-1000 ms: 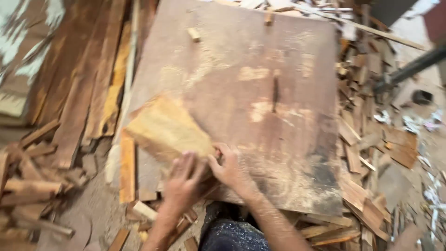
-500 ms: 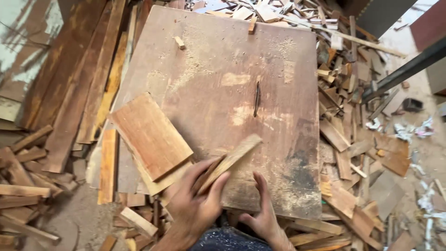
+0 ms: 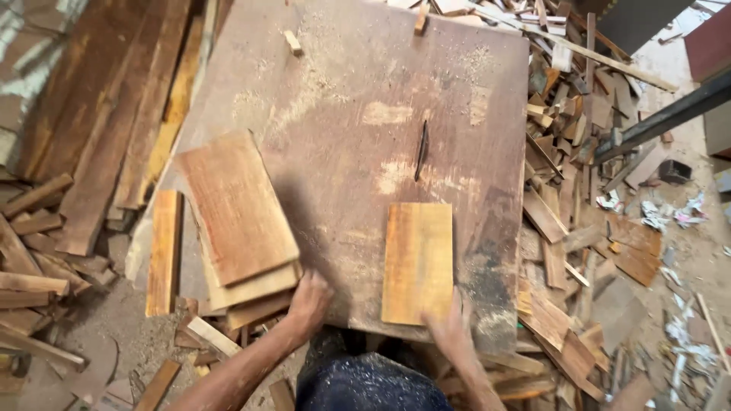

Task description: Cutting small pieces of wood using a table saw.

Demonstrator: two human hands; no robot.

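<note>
Two hands sit low on my desk point(image 3: 358, 91). Left hand point(image 3: 308, 301) now rests loosely by the stacked boards point(image 3: 236, 213). Right hand's point(image 3: 449, 327) fingers press the yellow plank point(image 3: 417, 259), newly laid flat below the saw slot point(image 3: 421, 150).

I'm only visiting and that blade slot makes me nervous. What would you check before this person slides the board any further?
1. Board flat on table: ok.
2. Board lined up with blade: ok, blade sits just ahead of it.
3. Right hand behind board, away from blade: ok.
4. Left hand away from blade: ok, it rests by the stack.
5. Path to blade free of offcuts: ok, only sawdust.
6. Blade spinning: cannot tell.
</note>
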